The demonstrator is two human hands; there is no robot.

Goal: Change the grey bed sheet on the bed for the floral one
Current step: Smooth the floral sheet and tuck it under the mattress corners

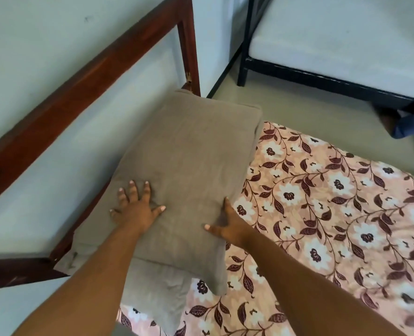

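A pink floral sheet [322, 214] with dark leaves and white flowers covers the bed. On it, against the wooden headboard [80, 93], lies a grey-brown pillow [189, 154]. A second grey pillow [152, 292] sticks out from under it. My left hand [135, 204] presses flat on the top pillow's near left part, fingers spread. My right hand [225, 226] holds the pillow's right edge, thumb on top, fingers hidden under the edge.
The dark red wooden headboard frame runs along the left against a pale wall. A black metal frame [244, 59] with a white mattress stands at the top right across a strip of floor. Blue cloth [412, 127] lies at the right edge.
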